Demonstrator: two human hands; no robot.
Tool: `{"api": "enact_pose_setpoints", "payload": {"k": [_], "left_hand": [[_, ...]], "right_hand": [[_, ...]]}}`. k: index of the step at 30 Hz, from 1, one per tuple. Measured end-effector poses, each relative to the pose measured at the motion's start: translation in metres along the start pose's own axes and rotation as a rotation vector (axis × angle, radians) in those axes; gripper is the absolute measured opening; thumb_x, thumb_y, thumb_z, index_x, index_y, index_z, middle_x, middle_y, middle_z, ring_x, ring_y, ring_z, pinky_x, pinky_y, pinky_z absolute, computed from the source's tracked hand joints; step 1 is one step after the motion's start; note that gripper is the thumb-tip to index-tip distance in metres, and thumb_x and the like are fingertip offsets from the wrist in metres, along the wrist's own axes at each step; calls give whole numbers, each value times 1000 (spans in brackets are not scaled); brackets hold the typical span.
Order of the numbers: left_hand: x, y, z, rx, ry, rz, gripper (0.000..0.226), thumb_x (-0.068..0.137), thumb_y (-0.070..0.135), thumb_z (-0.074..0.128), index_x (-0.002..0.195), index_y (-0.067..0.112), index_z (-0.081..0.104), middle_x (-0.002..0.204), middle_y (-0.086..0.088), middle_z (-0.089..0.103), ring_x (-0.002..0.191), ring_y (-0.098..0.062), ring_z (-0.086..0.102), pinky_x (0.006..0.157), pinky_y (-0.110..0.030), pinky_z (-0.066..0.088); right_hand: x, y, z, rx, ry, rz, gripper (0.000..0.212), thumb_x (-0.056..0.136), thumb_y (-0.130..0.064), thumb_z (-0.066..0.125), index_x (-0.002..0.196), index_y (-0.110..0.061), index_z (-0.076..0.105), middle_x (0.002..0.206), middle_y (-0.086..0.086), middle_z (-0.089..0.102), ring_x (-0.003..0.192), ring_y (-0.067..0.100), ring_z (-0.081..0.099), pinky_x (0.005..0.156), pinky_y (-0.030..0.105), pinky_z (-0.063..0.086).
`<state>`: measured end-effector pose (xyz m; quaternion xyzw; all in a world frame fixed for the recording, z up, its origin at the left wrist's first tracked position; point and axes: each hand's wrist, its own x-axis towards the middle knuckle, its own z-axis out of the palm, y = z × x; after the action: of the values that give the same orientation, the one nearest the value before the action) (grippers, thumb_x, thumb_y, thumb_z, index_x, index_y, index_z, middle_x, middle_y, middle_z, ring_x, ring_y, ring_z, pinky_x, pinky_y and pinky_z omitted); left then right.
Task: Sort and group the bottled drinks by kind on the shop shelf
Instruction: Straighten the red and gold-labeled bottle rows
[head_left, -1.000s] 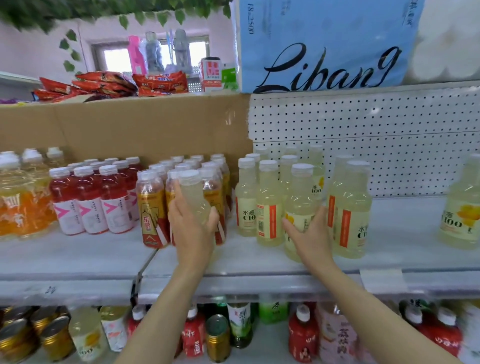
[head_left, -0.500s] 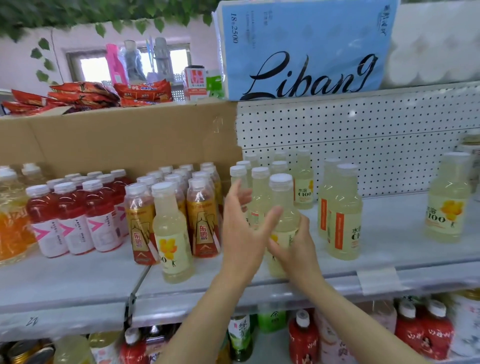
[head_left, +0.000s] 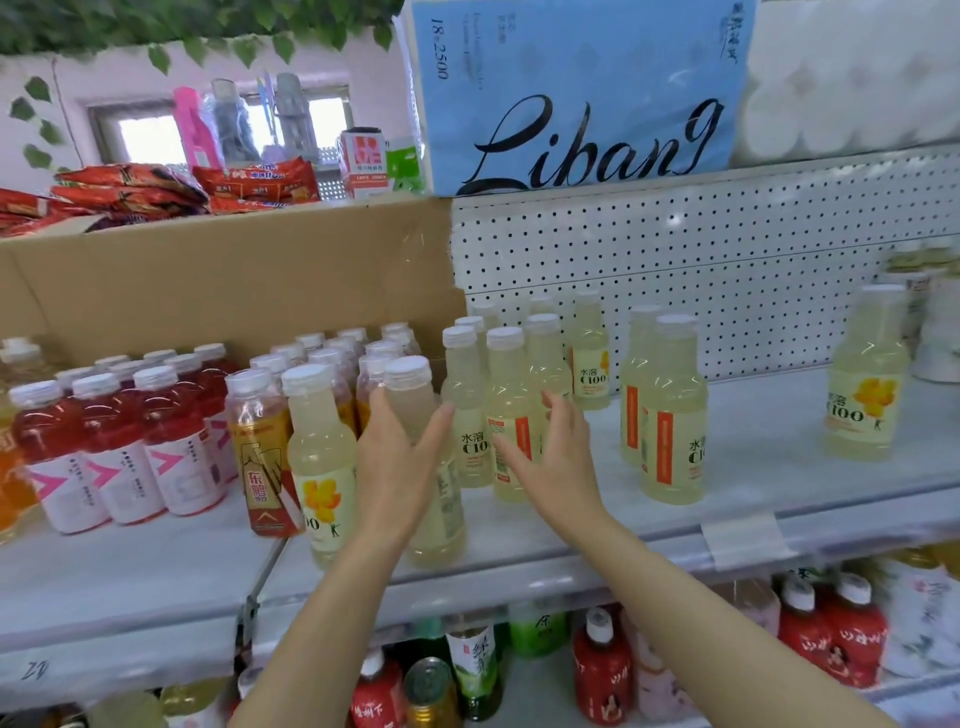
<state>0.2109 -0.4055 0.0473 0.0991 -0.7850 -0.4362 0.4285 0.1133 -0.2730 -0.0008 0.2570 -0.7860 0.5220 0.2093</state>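
My left hand (head_left: 397, 467) grips a pale yellow C100 bottle (head_left: 439, 525) that stands at the shelf's front edge, thumb on one side and fingers on the other. Another such bottle (head_left: 322, 467) stands just left of it, in front of the amber bottles (head_left: 260, 452). My right hand (head_left: 553, 457) hovers with its fingers spread in front of a cluster of pale yellow bottles (head_left: 511, 415) and holds nothing. Two more of these bottles (head_left: 670, 415) stand to the right, and a lone one (head_left: 865, 384) at the far right. Red drinks (head_left: 119, 441) are grouped at the left.
The grey shelf (head_left: 769, 467) has bare room between the pair and the lone bottle. A cardboard box (head_left: 234, 275) and a pegboard (head_left: 701, 270) close off the back. The shelf below holds mixed bottles and cans (head_left: 602, 670). A tissue pack (head_left: 571, 93) sits on top.
The pale yellow bottle that my right hand held has moved left to the front edge, where my left hand now grips it. My right hand has let go and spread its fingers.
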Motion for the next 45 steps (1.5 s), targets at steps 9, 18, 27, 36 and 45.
{"api": "enact_pose_setpoints", "payload": {"k": [9, 18, 27, 36, 45], "left_hand": [[1, -6, 5, 161, 185, 24, 53, 92, 36, 69, 133, 13, 45, 121, -1, 54, 113, -23, 54, 89, -35, 48], [3, 35, 65, 246, 333, 524, 52, 92, 18, 64, 138, 0, 48, 139, -17, 47, 132, -26, 39, 117, -24, 23], [64, 0, 125, 231, 147, -229, 103, 91, 32, 72, 157, -1, 0, 162, -23, 12, 149, -38, 17, 121, -47, 21], [49, -35, 132, 91, 303, -321, 74, 76, 19, 85, 133, 9, 40, 132, -15, 54, 119, -34, 55, 97, -45, 48], [20, -22, 140, 47, 204, -146, 68, 76, 28, 86, 128, 16, 44, 110, 3, 58, 99, -19, 59, 79, -33, 47]], "right_hand": [[34, 10, 31, 80, -18, 110, 72, 81, -33, 76, 132, -15, 28, 128, 3, 50, 120, 23, 52, 99, 40, 46], [10, -14, -92, 241, 221, -142, 71, 76, -32, 79, 131, -29, 34, 117, -3, 59, 95, 12, 64, 78, 20, 50], [26, 72, -187, 91, 386, -62, 66, 80, -31, 78, 129, -27, 34, 116, 4, 57, 96, 21, 63, 81, 44, 54], [55, 132, -164, 66, 285, 57, 66, 80, -22, 80, 130, -18, 37, 120, 4, 52, 101, 19, 58, 85, 38, 53], [60, 138, -166, -4, 171, 111, 62, 83, -29, 77, 130, -18, 39, 124, 3, 51, 110, 21, 56, 89, 36, 49]]}}
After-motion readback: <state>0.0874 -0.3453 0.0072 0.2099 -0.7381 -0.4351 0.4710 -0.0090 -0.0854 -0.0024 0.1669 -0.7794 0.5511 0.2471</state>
